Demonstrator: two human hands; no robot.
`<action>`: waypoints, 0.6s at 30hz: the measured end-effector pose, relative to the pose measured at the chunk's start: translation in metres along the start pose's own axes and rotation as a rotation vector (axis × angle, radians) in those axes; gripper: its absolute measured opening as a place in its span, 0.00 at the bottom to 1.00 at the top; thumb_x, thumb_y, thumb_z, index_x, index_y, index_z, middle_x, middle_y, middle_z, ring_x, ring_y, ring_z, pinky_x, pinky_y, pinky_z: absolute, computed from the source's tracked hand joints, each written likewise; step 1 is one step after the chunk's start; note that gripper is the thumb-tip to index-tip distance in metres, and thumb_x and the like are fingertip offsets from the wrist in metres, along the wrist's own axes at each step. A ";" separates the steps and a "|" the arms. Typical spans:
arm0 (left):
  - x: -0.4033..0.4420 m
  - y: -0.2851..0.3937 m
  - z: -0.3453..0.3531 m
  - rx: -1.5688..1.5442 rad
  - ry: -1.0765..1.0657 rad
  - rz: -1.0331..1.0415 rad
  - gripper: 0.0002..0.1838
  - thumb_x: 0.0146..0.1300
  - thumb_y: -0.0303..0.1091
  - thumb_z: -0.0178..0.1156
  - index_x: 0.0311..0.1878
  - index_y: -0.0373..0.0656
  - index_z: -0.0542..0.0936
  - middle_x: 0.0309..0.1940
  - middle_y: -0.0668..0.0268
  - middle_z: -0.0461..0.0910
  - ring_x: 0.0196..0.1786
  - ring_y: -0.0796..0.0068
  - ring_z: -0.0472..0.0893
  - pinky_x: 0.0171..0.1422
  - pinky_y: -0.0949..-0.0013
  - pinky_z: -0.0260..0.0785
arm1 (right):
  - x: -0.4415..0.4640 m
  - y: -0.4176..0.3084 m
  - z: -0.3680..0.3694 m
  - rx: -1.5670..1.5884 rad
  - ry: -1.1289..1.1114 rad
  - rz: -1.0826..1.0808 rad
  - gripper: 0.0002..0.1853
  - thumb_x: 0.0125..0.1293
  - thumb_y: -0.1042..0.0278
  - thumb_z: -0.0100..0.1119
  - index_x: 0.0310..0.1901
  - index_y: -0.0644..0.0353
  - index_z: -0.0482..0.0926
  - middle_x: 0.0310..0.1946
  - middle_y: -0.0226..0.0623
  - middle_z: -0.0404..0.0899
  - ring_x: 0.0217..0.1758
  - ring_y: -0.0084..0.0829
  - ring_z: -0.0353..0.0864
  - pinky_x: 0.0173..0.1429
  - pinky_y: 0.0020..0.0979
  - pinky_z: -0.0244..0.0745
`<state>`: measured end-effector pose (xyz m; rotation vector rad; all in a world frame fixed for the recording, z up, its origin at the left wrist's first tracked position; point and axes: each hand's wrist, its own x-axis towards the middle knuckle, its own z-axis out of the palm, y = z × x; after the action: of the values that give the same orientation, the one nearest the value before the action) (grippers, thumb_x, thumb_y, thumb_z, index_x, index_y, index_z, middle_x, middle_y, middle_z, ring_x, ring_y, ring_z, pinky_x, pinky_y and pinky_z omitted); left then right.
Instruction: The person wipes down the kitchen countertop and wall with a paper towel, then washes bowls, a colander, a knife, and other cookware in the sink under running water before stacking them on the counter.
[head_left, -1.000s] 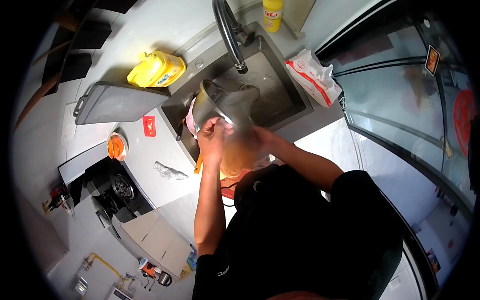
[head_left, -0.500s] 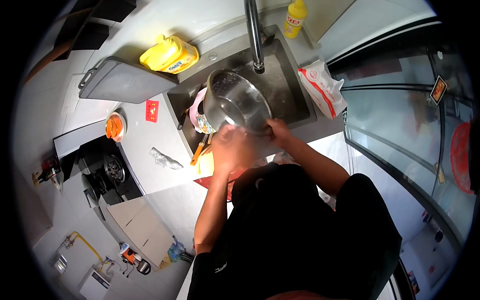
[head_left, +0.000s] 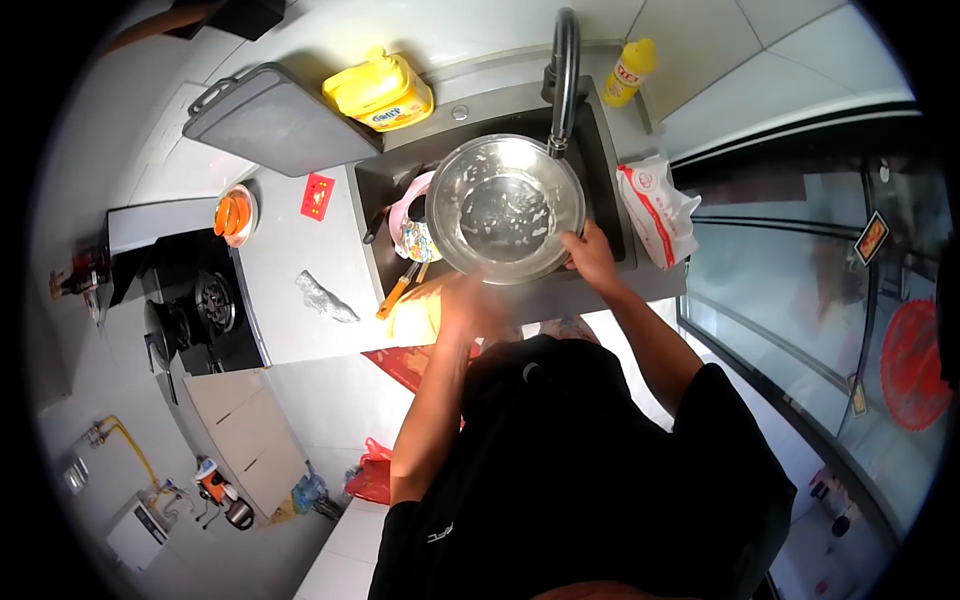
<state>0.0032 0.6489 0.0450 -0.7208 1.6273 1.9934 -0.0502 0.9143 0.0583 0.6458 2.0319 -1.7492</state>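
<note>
A shiny metal basin (head_left: 505,210) faces up over the sink (head_left: 610,200), its inside marked with white, foam-like patches. My right hand (head_left: 592,258) grips its rim at the lower right. Smeared by motion, my left hand (head_left: 470,308) is at the basin's near rim; its fingers cannot be made out, nor whether they touch the metal. Just above the basin's right side ends the faucet (head_left: 563,90). Partly hidden by the basin, a pink bowl (head_left: 405,210) and a patterned dish (head_left: 418,242) sit at the sink's left, beside an orange-handled utensil (head_left: 398,292).
Behind the sink stand a yellow jug (head_left: 380,92) and a yellow bottle (head_left: 629,74). A grey cutting board (head_left: 275,120) leans at the back left. A white and red bag (head_left: 655,212) lies right of the sink. On the left counter are a red packet (head_left: 317,196) and crumpled foil-like wrap (head_left: 325,298).
The basin has gone from tilted to nearly level, its inside now facing up. My right hand stays on its rim, while my left hand is blurred in both frames. The view has shifted.
</note>
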 end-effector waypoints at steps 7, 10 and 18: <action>-0.026 0.031 0.033 -0.235 0.196 -0.109 0.12 0.69 0.36 0.65 0.51 0.42 0.80 0.48 0.66 0.82 0.50 0.73 0.82 0.53 0.68 0.80 | 0.049 -0.097 -0.040 -0.576 0.395 -0.756 0.23 0.71 0.65 0.54 0.65 0.62 0.71 0.62 0.49 0.74 0.66 0.50 0.72 0.70 0.44 0.67; -0.023 0.031 0.037 -0.214 0.136 -0.100 0.13 0.69 0.37 0.65 0.52 0.44 0.81 0.47 0.68 0.83 0.48 0.74 0.82 0.54 0.68 0.78 | 0.094 -0.130 -0.037 -1.011 0.473 -0.973 0.25 0.65 0.72 0.57 0.65 0.61 0.72 0.64 0.46 0.72 0.69 0.51 0.69 0.71 0.46 0.65; -0.015 0.035 0.045 -0.171 0.093 -0.101 0.12 0.68 0.39 0.66 0.51 0.46 0.82 0.45 0.72 0.83 0.45 0.78 0.81 0.49 0.71 0.75 | 0.142 -0.120 -0.038 -1.020 0.316 -0.879 0.21 0.63 0.70 0.58 0.59 0.63 0.77 0.61 0.49 0.75 0.66 0.52 0.71 0.69 0.47 0.68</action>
<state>-0.0128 0.6861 0.0882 -0.9529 1.4520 2.0702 -0.2352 0.9510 0.0815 -0.3870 3.2668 -0.6169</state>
